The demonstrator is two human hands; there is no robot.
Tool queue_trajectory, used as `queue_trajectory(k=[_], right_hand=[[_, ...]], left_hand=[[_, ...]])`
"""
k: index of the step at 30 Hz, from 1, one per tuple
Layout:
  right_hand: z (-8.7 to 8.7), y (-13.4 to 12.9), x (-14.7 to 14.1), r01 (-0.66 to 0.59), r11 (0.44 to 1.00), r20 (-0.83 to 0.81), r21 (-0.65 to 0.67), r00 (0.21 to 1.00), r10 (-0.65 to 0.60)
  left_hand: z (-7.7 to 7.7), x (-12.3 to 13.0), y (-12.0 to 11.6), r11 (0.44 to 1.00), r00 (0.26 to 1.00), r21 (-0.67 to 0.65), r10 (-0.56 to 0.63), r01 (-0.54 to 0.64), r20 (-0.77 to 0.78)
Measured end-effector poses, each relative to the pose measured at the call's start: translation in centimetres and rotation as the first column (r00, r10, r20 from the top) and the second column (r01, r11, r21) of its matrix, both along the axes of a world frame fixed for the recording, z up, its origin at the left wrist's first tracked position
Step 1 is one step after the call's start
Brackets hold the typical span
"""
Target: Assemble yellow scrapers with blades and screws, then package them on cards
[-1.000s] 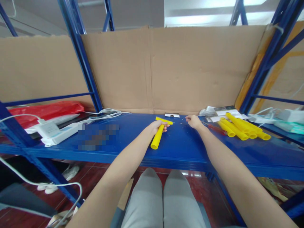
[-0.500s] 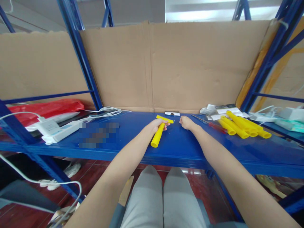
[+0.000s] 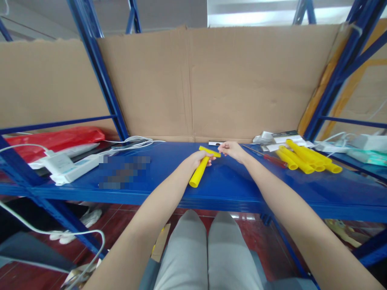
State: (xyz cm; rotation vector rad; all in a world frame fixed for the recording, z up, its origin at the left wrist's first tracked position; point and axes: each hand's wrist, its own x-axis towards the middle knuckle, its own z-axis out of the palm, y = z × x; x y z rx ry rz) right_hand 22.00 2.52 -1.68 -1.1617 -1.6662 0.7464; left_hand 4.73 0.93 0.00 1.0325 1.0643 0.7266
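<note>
My left hand (image 3: 202, 158) is closed around two yellow plastic tubes set in a T. The longer tube (image 3: 197, 175) points toward me with its open end facing out. The shorter crosspiece tube (image 3: 214, 153) lies across its far end, partly behind my fingers. At the right end of the crosspiece, my right hand (image 3: 230, 150) holds its fingertips pinched together. What is between them, if anything, is too small to make out. A small white piece with a dark spot (image 3: 214, 143) lies just behind that hand at the cardboard.
Several loose yellow tubes (image 3: 308, 159) lie at the right beside a red-handled screwdriver (image 3: 274, 160). On the left are a white power strip (image 3: 75, 169), coiled white cable (image 3: 137, 141) and a red bag (image 3: 69, 139). A cardboard panel (image 3: 242, 80) backs the blue shelf (image 3: 163, 169).
My right hand has moved left to the crosspiece end, its fist loosening into a fingertip pinch. My left hand keeps its hold on the tubes. The view has shifted slightly.
</note>
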Motion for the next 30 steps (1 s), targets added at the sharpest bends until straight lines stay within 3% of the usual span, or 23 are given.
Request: queue_trajectory(k=[7,17,24,30], right_hand=[[0.2,-0.8,-0.6,-0.132,0.991,-0.002,-0.016,0.991,0.132],[0.2,-0.6,-1.3,-0.130,0.992,0.014,0.000,0.991,0.130],[0.1,-0.3,-0.9,-0.068,0.997,0.090,0.021,0.994,0.066],[0.1,-0.3,-0.6,-0.035,0.999,0.095,-0.020,0.995,0.036]], left_hand=[[-0.3,-0.1,0.3,0.999,1.000,0.032,-0.011,0.011,0.008],[-0.4,-0.1,0.4,0.998,0.999,0.029,-0.048,0.048,0.018],[-1.1,-0.2,1.4,0.997,0.992,0.026,-0.081,0.079,0.097],[-1.2,-0.3,1.6,0.996,0.995,0.036,-0.078,0.076,0.063]])
